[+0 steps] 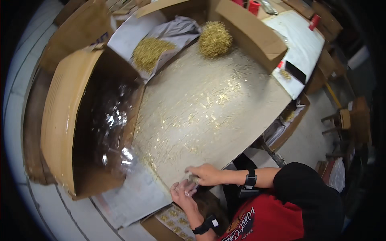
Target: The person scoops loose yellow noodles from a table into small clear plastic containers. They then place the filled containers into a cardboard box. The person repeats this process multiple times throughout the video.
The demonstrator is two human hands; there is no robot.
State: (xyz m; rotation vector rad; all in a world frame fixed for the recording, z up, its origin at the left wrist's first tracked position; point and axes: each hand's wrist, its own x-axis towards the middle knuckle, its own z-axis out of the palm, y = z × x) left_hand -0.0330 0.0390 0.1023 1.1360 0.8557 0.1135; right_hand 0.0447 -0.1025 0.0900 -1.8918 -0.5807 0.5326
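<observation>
Both my hands meet at the near edge of the table (177,124), close together. My left hand (183,191) has its fingers curled against a small see-through thing (194,179), apparently plastic, whose exact kind I cannot make out. From the right, my right hand (204,174) closes over the same thing, its fingertips just above the tabletop. Small flat gold metal pieces (217,98) lie scattered over the table in front of my hands. Below my left wrist, an open carton (157,229) holds several clear packs with gold pieces inside.
A large open cardboard box (64,116) with clear plastic containers (116,120) stands on the left. Gold pieces are heaped on paper (150,52) and in a mound (215,39) at the back. A dark phone (295,72) rests on a white surface at right.
</observation>
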